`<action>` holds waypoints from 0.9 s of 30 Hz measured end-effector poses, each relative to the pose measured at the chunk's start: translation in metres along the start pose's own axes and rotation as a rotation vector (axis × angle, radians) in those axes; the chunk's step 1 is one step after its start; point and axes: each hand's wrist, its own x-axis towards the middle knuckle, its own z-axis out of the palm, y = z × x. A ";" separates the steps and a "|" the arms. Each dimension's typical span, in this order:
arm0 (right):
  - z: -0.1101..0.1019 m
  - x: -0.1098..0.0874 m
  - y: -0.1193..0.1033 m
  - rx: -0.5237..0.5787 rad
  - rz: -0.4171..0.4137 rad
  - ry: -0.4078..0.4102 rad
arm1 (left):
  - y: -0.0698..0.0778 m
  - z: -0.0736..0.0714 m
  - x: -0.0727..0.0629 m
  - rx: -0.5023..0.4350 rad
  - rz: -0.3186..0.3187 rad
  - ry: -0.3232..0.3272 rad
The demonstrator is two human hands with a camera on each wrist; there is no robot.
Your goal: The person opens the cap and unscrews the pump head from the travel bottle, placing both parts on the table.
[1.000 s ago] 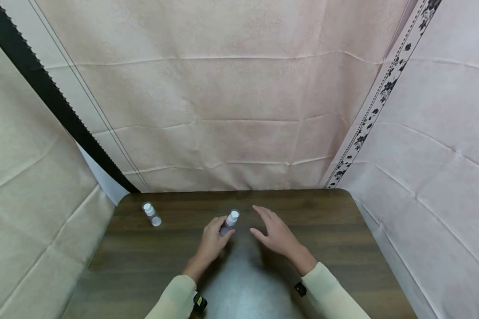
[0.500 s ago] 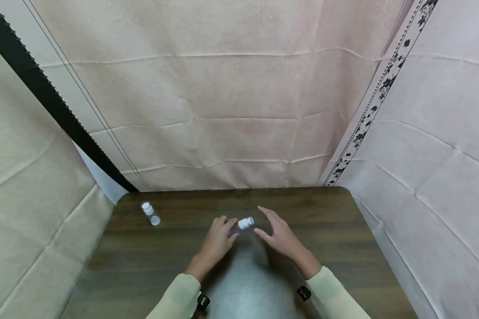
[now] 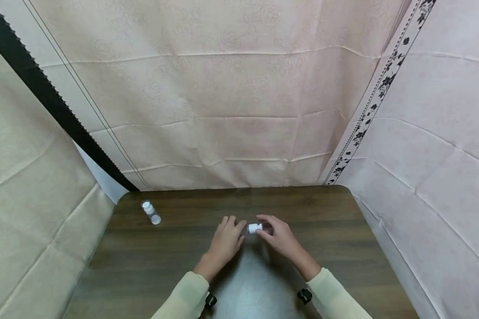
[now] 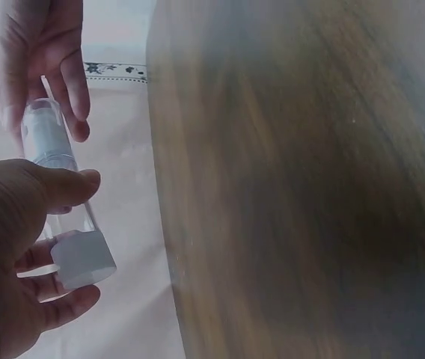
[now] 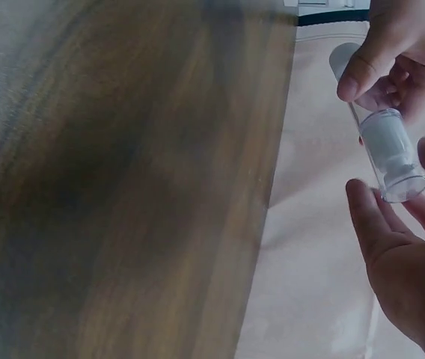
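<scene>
My left hand (image 3: 226, 241) grips a small clear bottle (image 3: 254, 228) by its body. In the left wrist view the bottle's white base (image 4: 83, 259) pokes out below my thumb. A clear cap (image 5: 405, 183) covers the white top at the other end, which points toward my right hand (image 3: 280, 239). The right fingers are spread around that capped end, the thumb on one side and the fingertips on the other, with small gaps showing in the right wrist view. A similar bottle (image 3: 151, 212) with a white top lies at the table's back left.
The brown wood-grain table (image 3: 175, 266) has rounded back corners. Pale cloth (image 3: 239, 110) hangs behind it, and more cloth (image 3: 431, 177) covers the right side. Each sleeved forearm carries a small black device (image 3: 304, 296) at the wrist.
The left hand has tipped its bottle from upright to lying level, top end rightward, and shifted slightly right. The right fingers have come around the capped end. The other bottle stayed put.
</scene>
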 end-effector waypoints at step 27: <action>-0.001 -0.006 0.009 0.075 0.003 0.096 | 0.009 0.000 -0.002 0.078 0.091 0.061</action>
